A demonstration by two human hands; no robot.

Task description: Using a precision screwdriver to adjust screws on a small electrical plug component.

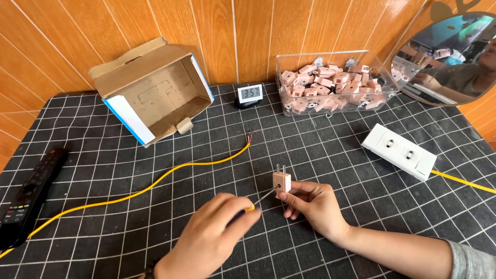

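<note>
- A wall of orange-brown wooden panels (pixel 248 36) with vertical grooves rises behind the table's far edge.
- A dark cutting mat with a white grid (pixel 103 155) covers the tabletop from edge to edge.
- A round mirror (pixel 444 57) leans at the far right corner.
- Even, soft light, faint shadows.

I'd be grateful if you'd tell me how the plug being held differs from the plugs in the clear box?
The held plug is single, upright in the right hand, a screwdriver from the left hand at its face. The boxed plugs lie heaped loose in the clear box. Both look pinkish-beige.
</note>
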